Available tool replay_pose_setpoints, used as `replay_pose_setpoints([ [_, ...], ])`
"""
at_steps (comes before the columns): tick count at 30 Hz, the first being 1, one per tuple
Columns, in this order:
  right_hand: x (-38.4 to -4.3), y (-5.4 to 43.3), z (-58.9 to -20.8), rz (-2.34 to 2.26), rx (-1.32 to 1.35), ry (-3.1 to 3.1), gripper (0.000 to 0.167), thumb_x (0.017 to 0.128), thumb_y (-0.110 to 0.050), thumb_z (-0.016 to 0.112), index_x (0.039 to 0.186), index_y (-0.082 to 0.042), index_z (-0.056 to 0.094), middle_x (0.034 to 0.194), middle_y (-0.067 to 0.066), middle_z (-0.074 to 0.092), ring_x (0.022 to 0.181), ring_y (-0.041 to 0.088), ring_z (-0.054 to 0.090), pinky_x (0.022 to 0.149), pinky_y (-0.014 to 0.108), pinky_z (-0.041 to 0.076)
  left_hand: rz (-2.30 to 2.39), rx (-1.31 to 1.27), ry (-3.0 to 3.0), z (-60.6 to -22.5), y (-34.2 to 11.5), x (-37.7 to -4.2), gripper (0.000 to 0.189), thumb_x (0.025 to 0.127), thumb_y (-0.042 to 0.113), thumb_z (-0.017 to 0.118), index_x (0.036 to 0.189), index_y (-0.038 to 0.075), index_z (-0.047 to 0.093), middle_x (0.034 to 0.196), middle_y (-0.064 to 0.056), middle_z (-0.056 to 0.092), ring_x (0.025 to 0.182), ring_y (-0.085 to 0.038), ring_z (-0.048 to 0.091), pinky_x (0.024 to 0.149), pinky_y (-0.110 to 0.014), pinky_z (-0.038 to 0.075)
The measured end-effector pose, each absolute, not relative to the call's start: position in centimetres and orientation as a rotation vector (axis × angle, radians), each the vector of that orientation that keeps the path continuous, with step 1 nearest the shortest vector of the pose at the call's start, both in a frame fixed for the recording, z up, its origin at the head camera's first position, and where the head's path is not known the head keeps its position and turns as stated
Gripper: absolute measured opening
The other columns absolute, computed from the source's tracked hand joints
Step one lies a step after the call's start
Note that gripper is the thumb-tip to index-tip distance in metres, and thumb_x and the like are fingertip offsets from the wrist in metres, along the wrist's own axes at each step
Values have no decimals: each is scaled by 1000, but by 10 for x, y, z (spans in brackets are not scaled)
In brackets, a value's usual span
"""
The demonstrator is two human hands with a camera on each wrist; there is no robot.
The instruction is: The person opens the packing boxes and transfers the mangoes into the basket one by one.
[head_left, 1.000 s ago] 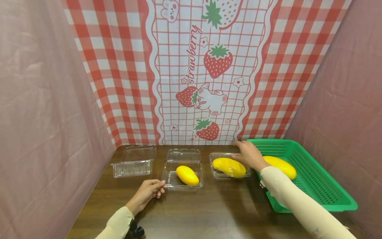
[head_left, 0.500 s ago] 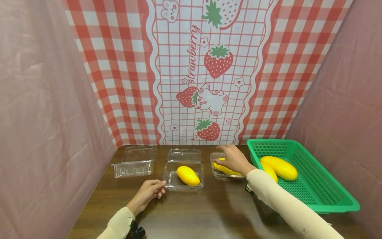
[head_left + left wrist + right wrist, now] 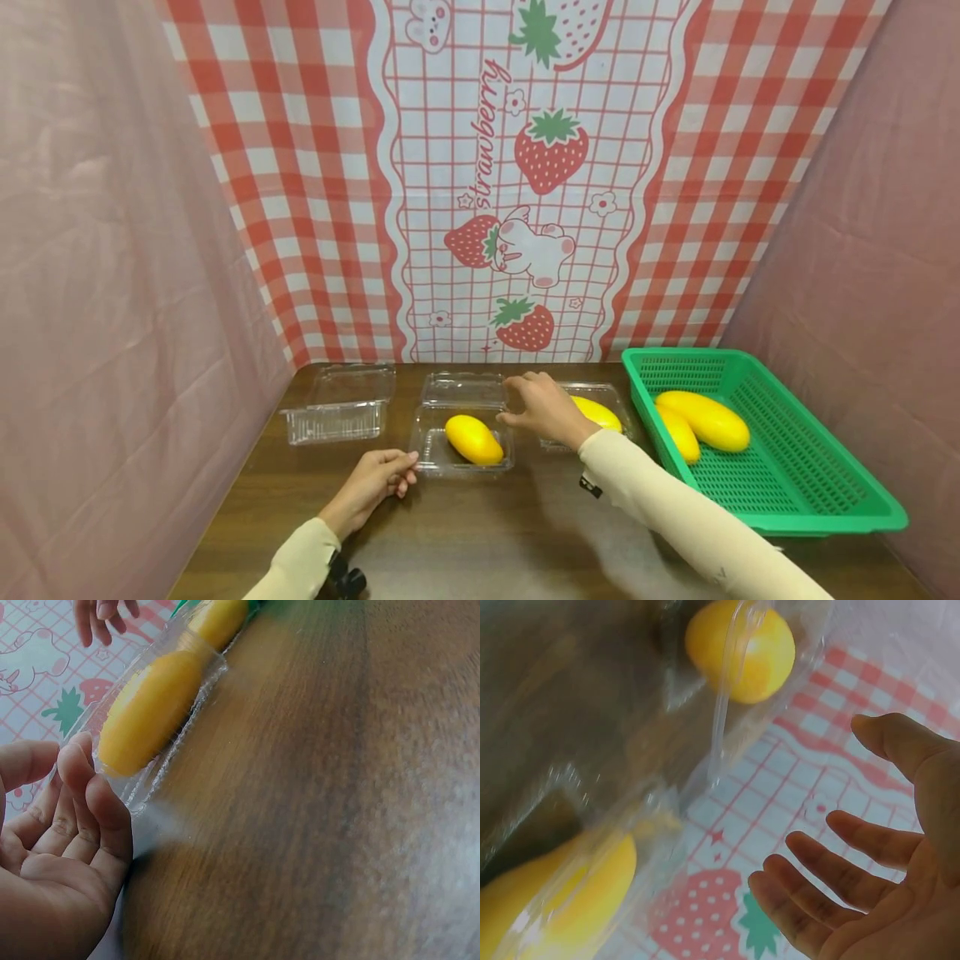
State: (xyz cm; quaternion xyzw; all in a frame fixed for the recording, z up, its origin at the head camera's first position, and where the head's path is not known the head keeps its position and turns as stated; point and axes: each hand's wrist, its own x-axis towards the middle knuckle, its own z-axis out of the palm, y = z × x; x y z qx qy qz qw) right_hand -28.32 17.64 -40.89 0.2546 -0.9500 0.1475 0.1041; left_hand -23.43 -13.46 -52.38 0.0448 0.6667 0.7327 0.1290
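Note:
In the head view, an open clear plastic clamshell box (image 3: pixel 431 446) stands mid-table with a yellow mango (image 3: pixel 474 440) in its base. My left hand (image 3: pixel 367 490) pinches its front left corner between thumb and forefinger; the left wrist view shows these fingertips at the box's edge. My right hand (image 3: pixel 547 408) hovers by the box's right rear side, close to its raised lid (image 3: pixel 463 388). Its fingers are spread and hold nothing in the right wrist view. Behind that hand sits another clear box (image 3: pixel 615 390) with a mango (image 3: pixel 597 412) in it, partly hidden by the hand.
A third clear clamshell box (image 3: pixel 335 423), lid up, stands at the left. On the right is a green plastic basket (image 3: pixel 840 467) holding two mangoes (image 3: pixel 707 421). A strawberry-print cloth (image 3: pixel 525 167) hangs behind the table (image 3: pixel 465 542).
My right hand has moved left, from over the right-hand box to the middle box's lid. The right box lies slightly further right than before. My left hand has stayed at the middle box's corner.

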Motion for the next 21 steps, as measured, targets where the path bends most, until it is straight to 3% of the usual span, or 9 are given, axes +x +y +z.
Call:
replay_pose_setpoints([
  [5, -284, 161, -415, 450, 813, -2816, 61, 85, -38, 85, 129, 1, 66, 104, 10, 68, 97, 29, 61, 87, 45, 53, 2133, 125, 1935, -523, -135, -234, 31, 101, 18, 67, 102, -13, 64, 76, -3, 65, 62, -10, 54, 60, -23, 50],
  [12, -281, 145, -421, 509, 823, -2877, 65, 85, -39, 85, 132, 1, 64, 130, 20, 64, 117, 40, 60, 102, 53, 49, 2138, 125, 1924, -524, -135, -234, 32, 101, 18, 67, 103, -14, 64, 76, -4, 66, 62, -10, 54, 59, -23, 50],
  [21, -283, 131, -435, 431, 895, -2874, 65, 84, -43, 85, 127, 3, 66, 121, 19, 68, 111, 36, 64, 97, 48, 53, 2136, 125, 1928, -524, -135, -234, 31, 101, 16, 67, 103, -15, 64, 75, -3, 66, 62, -10, 54, 59, -22, 50],
])
